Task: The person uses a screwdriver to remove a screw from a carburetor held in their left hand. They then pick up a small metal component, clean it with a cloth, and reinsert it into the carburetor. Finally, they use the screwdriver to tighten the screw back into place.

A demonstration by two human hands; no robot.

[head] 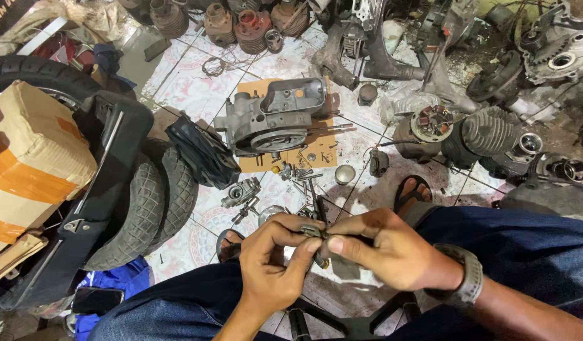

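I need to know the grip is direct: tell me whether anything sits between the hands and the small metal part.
Nothing visible does. The left hand and right hand both pinch the small metal part directly with bare fingertips, above the person's lap. The fingers hide most of the part.

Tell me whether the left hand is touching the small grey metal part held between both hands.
Touching. The head view shows the left hand with its fingertips pinched on the small grey metal part, while the right hand grips it from the other side.
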